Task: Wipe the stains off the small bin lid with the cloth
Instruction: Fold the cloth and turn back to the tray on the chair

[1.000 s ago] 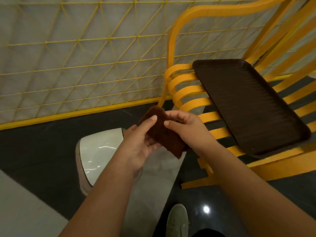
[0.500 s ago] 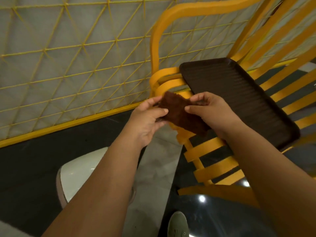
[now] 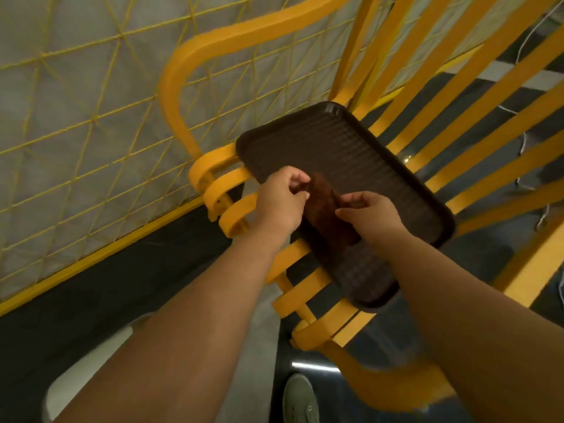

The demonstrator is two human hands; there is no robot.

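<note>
A yellow slatted chair [image 3: 476,123] fills the right and far side, with a dark ribbed tray [image 3: 360,148] lying flat on its seat. At the near left edge, low behind the left forearm, sits the small bin lid [image 3: 91,361], white, glossy and mostly hidden; it looks hard and probably slick. The brown cloth [image 3: 323,209] hangs above the tray, held by 2 hands: the left hand [image 3: 280,203] pinches its far-left edge, the right hand [image 3: 372,218] pinches its near-right edge. It looks soft, light and limp, so bunching it into one palm should give a firmer wiping pad.
</note>
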